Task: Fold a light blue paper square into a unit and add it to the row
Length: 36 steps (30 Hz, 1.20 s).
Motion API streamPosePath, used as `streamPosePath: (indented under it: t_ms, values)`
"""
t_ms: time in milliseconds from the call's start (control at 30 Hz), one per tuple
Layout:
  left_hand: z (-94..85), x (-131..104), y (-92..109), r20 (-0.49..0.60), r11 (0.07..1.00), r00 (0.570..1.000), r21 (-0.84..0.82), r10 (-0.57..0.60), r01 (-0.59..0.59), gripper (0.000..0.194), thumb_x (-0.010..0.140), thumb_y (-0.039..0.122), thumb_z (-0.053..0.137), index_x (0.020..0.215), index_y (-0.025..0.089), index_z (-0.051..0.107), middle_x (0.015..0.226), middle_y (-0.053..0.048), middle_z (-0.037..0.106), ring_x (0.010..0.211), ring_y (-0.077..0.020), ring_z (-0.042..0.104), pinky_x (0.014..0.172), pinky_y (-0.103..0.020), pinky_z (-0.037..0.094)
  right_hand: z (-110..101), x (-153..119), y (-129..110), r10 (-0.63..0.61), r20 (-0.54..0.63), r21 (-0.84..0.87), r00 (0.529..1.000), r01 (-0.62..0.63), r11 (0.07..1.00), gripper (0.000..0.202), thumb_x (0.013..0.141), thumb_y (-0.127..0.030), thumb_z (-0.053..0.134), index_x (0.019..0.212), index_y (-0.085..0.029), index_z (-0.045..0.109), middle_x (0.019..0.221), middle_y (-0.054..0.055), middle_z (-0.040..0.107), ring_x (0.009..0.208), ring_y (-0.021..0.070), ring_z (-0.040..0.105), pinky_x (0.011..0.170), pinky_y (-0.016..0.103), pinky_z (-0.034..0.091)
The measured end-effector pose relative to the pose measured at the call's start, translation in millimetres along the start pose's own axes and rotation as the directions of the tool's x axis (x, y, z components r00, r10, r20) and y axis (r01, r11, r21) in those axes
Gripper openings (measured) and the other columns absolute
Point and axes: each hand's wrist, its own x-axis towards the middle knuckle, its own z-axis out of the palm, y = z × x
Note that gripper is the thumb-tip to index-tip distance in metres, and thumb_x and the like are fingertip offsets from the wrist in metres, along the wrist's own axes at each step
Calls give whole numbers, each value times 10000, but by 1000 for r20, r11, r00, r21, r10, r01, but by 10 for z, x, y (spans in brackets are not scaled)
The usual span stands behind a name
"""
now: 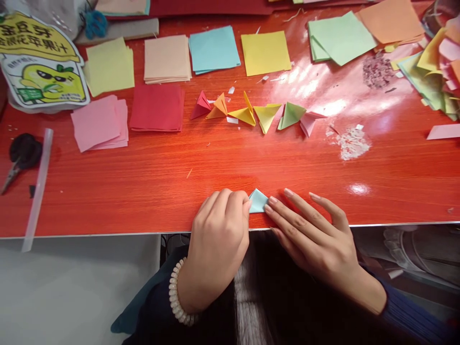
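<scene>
Folded blue paper on worktop, near side of folded-piece row
My left fingers curled, pinching its left corner; my right fingers extended, outer two spread, inner tips touching right corner
Risk: uneven pressure shifting layers, skewing crease; loose left pinch letting fold spring open

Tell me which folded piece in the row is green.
The green piece, second from the right, between a yellow piece and a pink piece; only it is green.

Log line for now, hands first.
left hand: on folded blue paper, left side | right hand: on its right side | row of folded papers: beyond
</scene>
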Motion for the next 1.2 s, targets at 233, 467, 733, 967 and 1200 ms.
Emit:
streamPosePath:
  t_ms: [233, 467, 733, 967, 1200]
  values:
    - [137, -211, -17, -218, 937, 926, 241, 307, -254, 188, 816, 186, 590, 991, 122, 617, 989, -90, 645, 973, -212, 559, 872, -377, 396, 7, 8, -58, 20, -25, -19, 999, -21, 1000, 327, 821, -213, 605, 1142, -156, 584, 1215, -19, 571, 1136, 212, 544, 1032, 405, 313]
    - [182, -341, -172, -118, 741, 790, 453, 602, -497, 296, 880, 259, 479, 1123, 155, 613, 1224, -42, 587, 1186, -137, 466, 1084, -328, 164, 36, -55, -62, 63, -22, -11, 998, -63, 998, 353, 824, -291, 604, 1156, -175, 577, 1245, -48, 541, 1161, 198, 521, 1073, 415, 274]
    - [-82, -407, -309, 64, 682, 823, 526, 564, -508, 360, 885, 220, 455, 1230, 154, 534, 1329, -26, 499, 1202, -169, 468, 970, -283, 286, -1, -55, -94, 99, -17, -83, 995, -101, 991, 420, 830, -329, 594, 1230, -215, 531, 1253, -74, 524, 1110, 180, 554, 1125, 440, 163]
    - [-220, -450, -370, 159, 598, 814, 603, 559, -529, 401, 866, 213, 481, 1262, 155, 503, 1344, -15, 482, 1167, -167, 496, 805, -268, 357, -4, -32, -86, 77, -16, -95, 997, -78, 992, 410, 830, -316, 597, 1221, -202, 543, 1255, -66, 519, 1100, 184, 558, 1125, 435, 171]
    - [-156, -414, -319, 8, 733, 890, 565, 456, -380, 437, 832, 317, 566, 1210, 98, 549, 1282, -63, 542, 1173, -230, 490, 1011, -333, 245, 6, -53, -100, 71, -7, -84, 997, -71, 994, 438, 833, -305, 592, 1244, -174, 515, 1278, -48, 506, 1134, 168, 530, 1126, 413, 185]
